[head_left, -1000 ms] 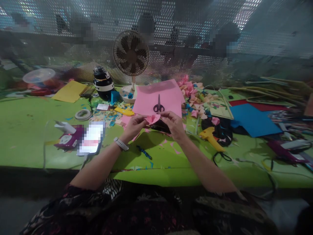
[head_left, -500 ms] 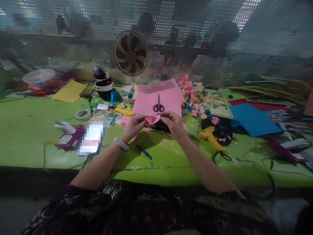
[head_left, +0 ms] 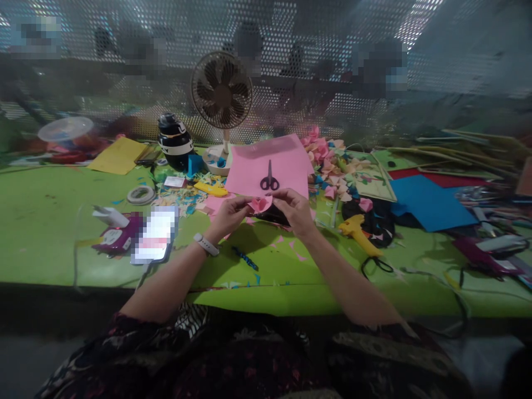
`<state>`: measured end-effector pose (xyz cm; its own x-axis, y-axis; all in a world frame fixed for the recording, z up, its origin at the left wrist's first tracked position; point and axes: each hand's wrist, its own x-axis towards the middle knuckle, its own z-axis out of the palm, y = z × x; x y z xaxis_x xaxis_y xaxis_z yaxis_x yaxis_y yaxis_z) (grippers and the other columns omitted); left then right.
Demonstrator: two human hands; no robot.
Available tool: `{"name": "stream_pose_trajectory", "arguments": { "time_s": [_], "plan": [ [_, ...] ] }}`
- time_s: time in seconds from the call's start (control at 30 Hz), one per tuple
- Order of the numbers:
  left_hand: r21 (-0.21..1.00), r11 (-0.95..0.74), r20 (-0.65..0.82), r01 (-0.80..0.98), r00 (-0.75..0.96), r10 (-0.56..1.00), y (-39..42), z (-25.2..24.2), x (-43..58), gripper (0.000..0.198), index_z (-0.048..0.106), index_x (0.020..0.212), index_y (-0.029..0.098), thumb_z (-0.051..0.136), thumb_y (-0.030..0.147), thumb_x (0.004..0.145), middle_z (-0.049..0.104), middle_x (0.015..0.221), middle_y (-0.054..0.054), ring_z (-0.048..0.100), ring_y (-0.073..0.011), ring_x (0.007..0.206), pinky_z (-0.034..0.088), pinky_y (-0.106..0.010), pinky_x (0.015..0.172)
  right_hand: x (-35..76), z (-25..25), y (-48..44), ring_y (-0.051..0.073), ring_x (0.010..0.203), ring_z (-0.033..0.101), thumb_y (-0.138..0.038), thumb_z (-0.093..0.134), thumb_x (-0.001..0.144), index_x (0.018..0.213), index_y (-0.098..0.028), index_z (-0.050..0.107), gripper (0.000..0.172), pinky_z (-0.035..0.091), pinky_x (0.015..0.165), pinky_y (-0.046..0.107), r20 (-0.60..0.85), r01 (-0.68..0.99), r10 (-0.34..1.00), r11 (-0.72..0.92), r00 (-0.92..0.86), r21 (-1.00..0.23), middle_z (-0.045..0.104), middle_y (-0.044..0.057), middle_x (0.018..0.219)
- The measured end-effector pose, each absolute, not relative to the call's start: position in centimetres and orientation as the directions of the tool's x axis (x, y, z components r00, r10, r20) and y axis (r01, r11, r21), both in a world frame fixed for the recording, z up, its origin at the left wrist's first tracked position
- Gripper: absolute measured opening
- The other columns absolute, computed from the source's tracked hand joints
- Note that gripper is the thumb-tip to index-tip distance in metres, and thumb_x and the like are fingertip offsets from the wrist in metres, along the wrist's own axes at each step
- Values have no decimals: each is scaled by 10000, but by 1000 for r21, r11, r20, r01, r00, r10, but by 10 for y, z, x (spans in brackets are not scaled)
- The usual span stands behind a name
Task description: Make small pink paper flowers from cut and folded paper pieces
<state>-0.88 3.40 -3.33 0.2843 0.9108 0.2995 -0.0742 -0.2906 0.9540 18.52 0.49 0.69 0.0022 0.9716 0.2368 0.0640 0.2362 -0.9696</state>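
Between my two hands is a small pink paper flower, its petals curled. My left hand pinches its left edge, and a white band circles that wrist. With thumb and fingertips, my right hand grips the flower's right side. Just beyond it, black-handled scissors lie on a large pink paper sheet. Under my right hand shows a dark object, mostly hidden. A blue twisted pen-like item rests on the green table in front of me.
A yellow glue gun with a cord lies at right. Folded paper pieces pile up behind it. On the left are a phone, a tape roll and a purple device. A fan and black bottle stand behind.
The pink paper flower has turned slightly between my fingers, so its cupped petals show more openly. My hands stay in nearly the same place.
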Motion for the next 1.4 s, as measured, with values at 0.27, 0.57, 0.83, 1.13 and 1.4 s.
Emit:
{"name": "stream_pose_trajectory", "arguments": {
  "time_s": [0.27, 0.57, 0.83, 1.13, 1.4],
  "plan": [
    [929, -360, 368, -79, 269, 890, 33, -31, -9, 260, 765, 998, 135, 703, 313, 820, 768, 870, -81, 701, -150, 730, 594, -282, 700, 186, 4, 6, 181, 814, 693, -304, 661, 744, 931, -196, 670, 216, 588, 805, 367, 250, 83, 967, 253, -44, -964, 732, 44, 885],
    [767, -623, 561, 153, 313, 766, 36, -30, -15, 287, 771, 1073, 159, 626, 142, 825, 792, 961, -88, 729, -167, 810, 589, -272, 741, 193, -4, 11, 234, 1017, 695, -251, 608, 851, 1125, -184, 687, 294, 562, 914, 420, 465, 445, 847, 531, -258, -721, 738, 111, 1117],
    [535, -795, 716, 285, 346, 606, 42, -38, -18, 306, 745, 1129, 187, 571, 104, 891, 791, 1013, -80, 741, -172, 885, 585, -297, 819, 195, -15, 15, 255, 1011, 696, -180, 513, 948, 1097, -208, 734, 268, 553, 894, 437, 636, 648, 682, 674, -362, -354, 769, 94, 1065],
    [531, -751, 635, 393, 401, 660, 32, -26, -18, 222, 748, 1050, 194, 573, 180, 915, 782, 1038, -93, 733, -202, 947, 561, -317, 870, 190, -10, 9, 266, 980, 696, -142, 474, 900, 1072, -174, 720, 301, 534, 866, 412, 533, 672, 768, 605, -354, -426, 756, 123, 1074],
    [565, -700, 583, 436, 390, 713, 26, -23, -15, 201, 754, 990, 207, 597, 163, 871, 786, 971, -76, 723, -196, 839, 537, -290, 804, 186, -9, 6, 256, 893, 671, -205, 476, 921, 1069, -182, 686, 258, 477, 810, 376, 438, 683, 827, 547, -352, -484, 750, 112, 998]
  ]
}}
